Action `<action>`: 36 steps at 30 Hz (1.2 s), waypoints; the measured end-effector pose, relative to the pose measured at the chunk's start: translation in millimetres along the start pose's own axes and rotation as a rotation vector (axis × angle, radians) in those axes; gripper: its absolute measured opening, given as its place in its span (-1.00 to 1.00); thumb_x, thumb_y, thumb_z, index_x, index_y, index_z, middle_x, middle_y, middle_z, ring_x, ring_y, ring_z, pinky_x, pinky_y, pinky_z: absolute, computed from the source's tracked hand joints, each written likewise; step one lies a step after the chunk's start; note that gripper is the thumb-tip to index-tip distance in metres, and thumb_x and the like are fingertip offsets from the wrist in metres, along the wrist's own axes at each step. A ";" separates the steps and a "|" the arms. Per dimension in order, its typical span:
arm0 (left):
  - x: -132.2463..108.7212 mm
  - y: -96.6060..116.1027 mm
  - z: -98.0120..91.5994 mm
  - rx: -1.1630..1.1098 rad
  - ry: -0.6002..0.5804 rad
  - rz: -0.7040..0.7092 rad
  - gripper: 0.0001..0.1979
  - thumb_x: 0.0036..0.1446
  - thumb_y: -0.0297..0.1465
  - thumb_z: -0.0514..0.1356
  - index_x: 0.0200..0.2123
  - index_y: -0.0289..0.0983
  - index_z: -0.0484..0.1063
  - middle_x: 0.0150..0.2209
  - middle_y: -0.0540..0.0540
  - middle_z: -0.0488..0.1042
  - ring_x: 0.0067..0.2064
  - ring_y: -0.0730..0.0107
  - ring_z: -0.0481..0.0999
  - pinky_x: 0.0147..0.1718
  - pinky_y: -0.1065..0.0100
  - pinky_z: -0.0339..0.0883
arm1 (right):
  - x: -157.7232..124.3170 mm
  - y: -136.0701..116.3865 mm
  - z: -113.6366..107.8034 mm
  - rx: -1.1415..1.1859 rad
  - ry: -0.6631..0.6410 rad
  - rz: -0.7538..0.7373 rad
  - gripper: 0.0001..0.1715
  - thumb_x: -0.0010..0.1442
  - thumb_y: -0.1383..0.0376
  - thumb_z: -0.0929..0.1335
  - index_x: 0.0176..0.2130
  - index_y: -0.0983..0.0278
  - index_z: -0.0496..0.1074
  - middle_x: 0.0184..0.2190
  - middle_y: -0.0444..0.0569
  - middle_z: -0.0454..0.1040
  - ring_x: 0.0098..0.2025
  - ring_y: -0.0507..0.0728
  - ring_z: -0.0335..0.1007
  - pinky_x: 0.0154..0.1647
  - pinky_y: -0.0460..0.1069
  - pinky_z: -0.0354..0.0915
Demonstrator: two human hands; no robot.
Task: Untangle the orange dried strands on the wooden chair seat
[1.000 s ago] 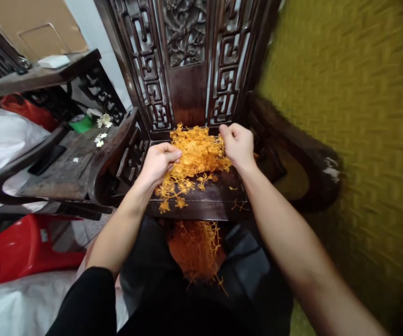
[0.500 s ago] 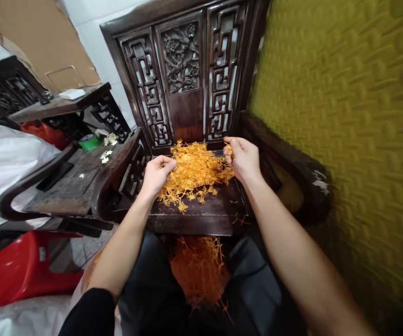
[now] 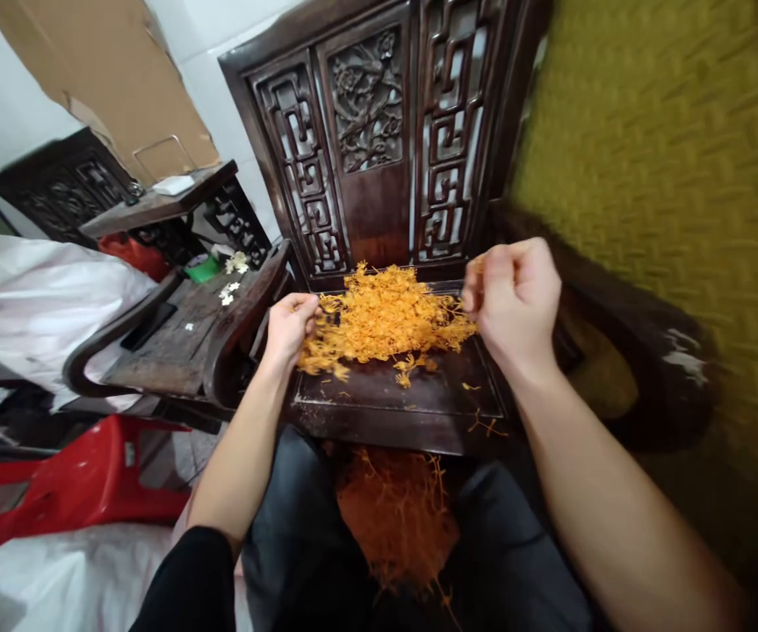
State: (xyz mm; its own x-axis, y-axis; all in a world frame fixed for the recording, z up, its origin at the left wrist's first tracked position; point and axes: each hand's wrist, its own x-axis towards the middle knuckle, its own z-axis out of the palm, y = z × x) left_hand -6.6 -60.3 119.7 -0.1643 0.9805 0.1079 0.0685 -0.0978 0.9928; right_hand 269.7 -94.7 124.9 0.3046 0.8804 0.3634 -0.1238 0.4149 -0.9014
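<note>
A heap of orange-yellow branching sprigs point(image 3: 388, 316), looking like moulded plastic, lies on the seat of a dark carved wooden chair point(image 3: 379, 211). At the heap's left edge my left hand point(image 3: 290, 329) is closed in a pinch on an orange sprig point(image 3: 322, 355), blurred by motion. My right hand point(image 3: 516, 298) is raised at the right end of the heap, its fingers curled shut; whatever they hold is mostly hidden. Loose thin orange stems point(image 3: 486, 424) lie on the seat's front edge. Between my knees more bare stems hang over a reddish-brown container or bag point(image 3: 395, 518).
To the left stands another wooden chair point(image 3: 161, 347) with green tape point(image 3: 203, 268) and pale small pieces point(image 3: 228, 292) on it. A red plastic stool point(image 3: 82, 483) and white sacks point(image 3: 36, 307) are beside me. A yellow-green textured surface point(image 3: 668, 175) rises at the right.
The view has swung left, so the scene sits further right. My hands have drawn apart, the right one lifting outward. The sprigs at the heap's front left have shifted.
</note>
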 end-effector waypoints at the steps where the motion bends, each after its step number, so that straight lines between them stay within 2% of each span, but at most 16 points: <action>1: -3.1 1.4 0.8 -0.110 -0.065 -0.051 -0.75 0.06 -0.27 0.38 -0.40 -0.32 0.44 -0.55 0.04 0.40 -0.64 0.64 0.09 -0.62 0.48 -0.09 | -1.4 2.3 2.4 0.013 -0.061 0.027 -0.70 0.35 0.00 0.34 -0.22 0.18 0.39 -0.29 -0.06 0.45 -0.48 0.00 0.31 -0.59 -0.08 0.15; 3: -13.9 6.7 7.6 -0.265 -0.199 -0.107 -0.66 0.03 -0.21 0.42 -0.37 -0.31 0.40 -0.51 0.04 0.43 -0.65 0.69 0.04 -0.65 0.50 -0.14 | -6.1 11.4 13.7 -0.026 -0.247 0.077 -0.70 0.33 0.04 0.36 -0.24 0.22 0.47 -0.37 -0.06 0.48 -0.57 0.00 0.28 -0.65 -0.07 0.12; 5: -27.1 12.8 17.5 -0.356 -0.292 -0.134 -0.63 0.02 -0.22 0.45 -0.34 -0.32 0.38 -0.45 0.01 0.48 -0.66 0.73 0.03 -0.67 0.52 -0.16 | -10.5 21.4 29.8 -0.067 -0.405 0.138 -0.69 0.30 0.07 0.39 -0.27 0.25 0.55 -0.42 -0.04 0.50 -0.54 0.04 0.34 -0.60 -0.04 0.21; 8: -42.7 17.6 30.4 -0.411 -0.388 -0.177 -0.67 0.07 -0.26 0.43 -0.34 -0.34 0.40 -0.45 0.01 0.47 -0.67 0.77 0.03 -0.69 0.54 -0.16 | -14.6 27.0 49.5 -0.104 -0.414 0.091 -0.75 0.20 0.12 0.48 -0.20 0.23 0.61 -0.24 0.02 0.62 -0.20 0.18 0.52 -0.18 0.07 0.42; 10: -48.0 17.2 36.0 -0.419 -0.419 -0.200 -0.68 0.07 -0.27 0.43 -0.35 -0.34 0.40 -0.44 0.00 0.48 -0.68 0.78 0.05 -0.69 0.55 -0.15 | -17.2 23.8 54.6 -0.074 -0.371 0.031 -0.72 0.20 0.13 0.48 -0.11 0.19 0.61 -0.08 0.01 0.62 0.00 0.22 0.51 0.09 0.13 0.37; 11: -49.3 16.5 37.9 -0.417 -0.417 -0.206 -0.68 0.06 -0.28 0.44 -0.35 -0.34 0.40 -0.43 -0.01 0.48 -0.68 0.78 0.06 -0.70 0.55 -0.15 | -18.6 21.4 54.8 -0.048 -0.346 0.002 -0.72 0.23 0.12 0.46 -0.09 0.18 0.61 -0.06 0.00 0.61 0.03 0.22 0.50 0.12 0.14 0.35; 13: -50.8 15.6 39.5 -0.409 -0.384 -0.209 -0.67 0.02 -0.29 0.46 -0.36 -0.34 0.39 -0.44 -0.01 0.49 -0.68 0.78 0.06 -0.70 0.57 -0.15 | -21.0 18.1 52.2 0.003 -0.291 -0.029 -0.69 0.27 0.03 0.43 -0.13 0.17 0.61 -0.14 -0.01 0.61 -0.04 0.20 0.50 0.02 0.10 0.39; 15: -52.1 17.1 39.1 -0.401 -0.358 -0.206 -0.66 -0.02 -0.31 0.48 -0.36 -0.34 0.40 -0.47 0.00 0.49 -0.69 0.79 0.04 -0.70 0.58 -0.16 | -21.4 19.7 48.5 0.053 -0.231 0.019 -0.60 0.24 -0.08 0.42 -0.22 0.18 0.59 -0.32 -0.02 0.54 -0.22 0.16 0.47 -0.24 0.03 0.39; 17: -53.9 21.5 37.4 -0.392 -0.374 -0.210 -0.67 -0.03 -0.32 0.48 -0.38 -0.34 0.41 -0.50 0.00 0.49 -0.70 0.79 0.03 -0.71 0.59 -0.17 | -17.7 27.1 45.3 0.110 -0.183 0.115 -0.51 0.21 -0.16 0.42 -0.29 0.21 0.55 -0.51 -0.09 0.38 -0.43 0.08 0.34 -0.48 -0.04 0.25; 19: -54.9 27.5 34.4 -0.371 -0.419 -0.238 -0.68 -0.04 -0.33 0.48 -0.41 -0.36 0.42 -0.53 -0.01 0.48 -0.71 0.79 0.02 -0.71 0.59 -0.18 | -8.6 38.4 41.0 0.156 -0.126 0.191 -0.49 0.19 -0.16 0.43 -0.32 0.23 0.50 -0.61 -0.17 0.23 -0.56 0.01 0.17 -0.60 -0.09 0.08; 22: -51.4 34.3 25.6 -0.352 -0.442 -0.268 -0.70 -0.07 -0.37 0.48 -0.45 -0.37 0.42 -0.58 -0.01 0.46 -0.72 0.79 0.00 -0.72 0.59 -0.21 | 12.8 55.9 23.3 0.204 0.097 0.284 -0.56 0.26 -0.07 0.41 -0.33 0.25 0.44 -0.66 -0.25 0.13 -0.66 -0.07 -0.02 -0.70 -0.14 -0.07; 24: -46.0 34.4 17.0 -0.389 -0.376 -0.216 -0.72 -0.07 -0.38 0.47 -0.45 -0.37 0.43 -0.58 0.01 0.45 -0.72 0.80 -0.01 -0.72 0.59 -0.21 | 27.3 64.6 3.5 0.230 0.334 0.391 -0.64 0.35 0.05 0.31 -0.34 0.26 0.39 -0.69 -0.29 0.09 -0.72 -0.09 -0.13 -0.75 -0.15 -0.15; 26: -39.9 30.0 9.2 -0.441 -0.285 -0.153 -0.73 -0.04 -0.38 0.46 -0.43 -0.37 0.43 -0.55 0.02 0.45 -0.71 0.80 0.01 -0.72 0.59 -0.19 | 37.7 69.2 -14.6 0.225 0.410 0.506 -0.76 0.33 0.22 0.26 -0.34 0.28 0.36 -0.70 -0.28 0.16 -0.75 -0.11 -0.14 -0.78 -0.18 -0.18; 29: -31.1 18.6 6.5 -0.483 -0.259 -0.156 -0.69 -0.03 -0.33 0.47 -0.40 -0.37 0.42 -0.46 -0.01 0.49 -0.69 0.79 0.05 -0.72 0.58 -0.16 | 38.1 65.5 -19.3 0.209 0.297 0.555 -0.86 0.16 0.30 0.30 -0.23 0.29 0.38 -0.58 -0.13 0.44 -0.74 -0.07 0.04 -0.80 -0.17 -0.09; 33: -25.5 7.1 17.9 -0.516 -0.331 -0.212 -0.68 -0.02 -0.33 0.46 -0.34 -0.36 0.41 -0.37 -0.05 0.53 -0.66 0.78 0.06 -0.70 0.56 -0.17 | 12.2 45.5 15.9 0.258 0.002 0.448 -0.49 -0.04 0.37 0.35 -0.04 0.29 0.48 -0.43 -0.09 0.54 -0.70 -0.07 0.12 -0.80 -0.16 -0.09; 36: -26.3 5.3 26.6 -0.544 -0.357 -0.238 -0.71 0.01 -0.36 0.44 -0.32 -0.33 0.40 -0.38 -0.04 0.53 -0.66 0.76 0.04 -0.70 0.54 -0.21 | -4.0 32.6 39.1 0.354 -0.243 0.527 -0.51 -0.05 0.36 0.38 -0.05 0.26 0.52 -0.43 -0.08 0.53 -0.68 -0.08 0.13 -0.78 -0.17 -0.10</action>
State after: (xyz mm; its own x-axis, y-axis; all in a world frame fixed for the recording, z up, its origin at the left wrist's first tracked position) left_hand 24.2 -82.1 120.7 0.2269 0.9728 -0.0466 -0.4479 0.1467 0.8820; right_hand 227.6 -75.7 103.2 -0.0967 0.9950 -0.0237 -0.5116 -0.0701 -0.8564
